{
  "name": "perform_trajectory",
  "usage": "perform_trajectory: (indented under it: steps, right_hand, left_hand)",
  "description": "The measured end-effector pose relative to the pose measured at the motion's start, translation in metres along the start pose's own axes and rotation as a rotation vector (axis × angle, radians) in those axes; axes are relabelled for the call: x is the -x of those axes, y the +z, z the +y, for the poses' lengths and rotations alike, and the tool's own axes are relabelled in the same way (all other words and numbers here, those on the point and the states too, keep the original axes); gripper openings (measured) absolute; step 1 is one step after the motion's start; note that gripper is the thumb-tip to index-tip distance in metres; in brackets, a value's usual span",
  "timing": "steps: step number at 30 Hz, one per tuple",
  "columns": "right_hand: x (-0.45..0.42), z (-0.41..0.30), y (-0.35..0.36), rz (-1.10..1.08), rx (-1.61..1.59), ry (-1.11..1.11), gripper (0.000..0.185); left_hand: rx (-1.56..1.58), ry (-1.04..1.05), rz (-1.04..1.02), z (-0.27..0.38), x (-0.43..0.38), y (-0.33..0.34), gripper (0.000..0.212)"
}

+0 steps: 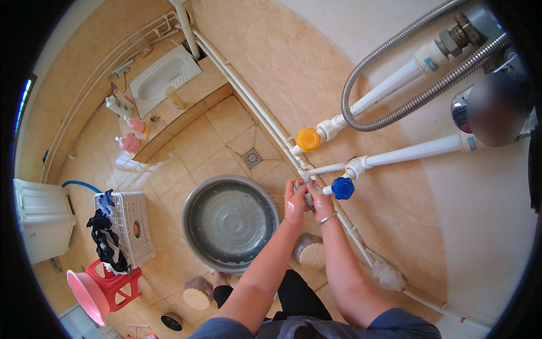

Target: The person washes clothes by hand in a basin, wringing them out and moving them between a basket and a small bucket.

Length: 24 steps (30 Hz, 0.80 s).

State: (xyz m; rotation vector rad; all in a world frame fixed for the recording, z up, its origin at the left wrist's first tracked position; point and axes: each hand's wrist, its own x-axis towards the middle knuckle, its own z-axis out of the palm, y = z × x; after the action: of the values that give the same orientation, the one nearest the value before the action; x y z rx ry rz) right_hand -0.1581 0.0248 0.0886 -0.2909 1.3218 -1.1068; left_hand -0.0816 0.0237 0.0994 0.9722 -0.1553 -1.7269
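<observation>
My left hand [295, 199] and my right hand [320, 199] are close together beside the blue valve knob [342, 188]. Both hands close around a small light-coloured wet item [309, 200], maybe cloth, whose exact kind I cannot tell. White suds show on the back of my left hand, and a bangle circles my right wrist. Left of my hands, on the tiled floor, stands a large grey basin [230, 222] holding shallow, cloudy water. The yellow valve knob [308, 139] sits above the blue one on white pipes.
A floor drain [252, 158] lies above the basin. At left, dark clothes [103, 241] hang over a white plastic crate [137, 229], near a red stool [123, 286] and pink basin [87, 296]. Bottles [118, 107] line the raised squat-toilet step [163, 78]. A flexible metal hose [381, 123] loops at upper right.
</observation>
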Motion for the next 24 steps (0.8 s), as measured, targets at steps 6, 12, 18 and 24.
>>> perform_trajectory:
  steps: [6, 12, 18, 24]
  right_hand:
    - [0.010, 0.001, 0.022, 0.153, 0.026, -0.222, 0.020]
    - [0.000, 0.004, 0.008, 0.020, 0.294, -0.337, 0.038]
    - [-0.005, -0.009, -0.005, 0.068, 0.963, -0.487, 0.026]
    - [-0.016, -0.029, -0.016, -0.243, 0.506, -0.295, 0.028]
  left_hand:
    - [0.161, -0.159, -0.080, -0.006, -0.013, -0.001, 0.026]
    - [0.169, -0.208, 0.035, -0.007, -0.002, 0.014, 0.039]
    - [-0.080, -0.354, -0.144, -0.013, -0.004, -0.001, 0.047]
    - [-0.238, -0.497, -0.413, 0.020, 0.004, 0.007, 0.030]
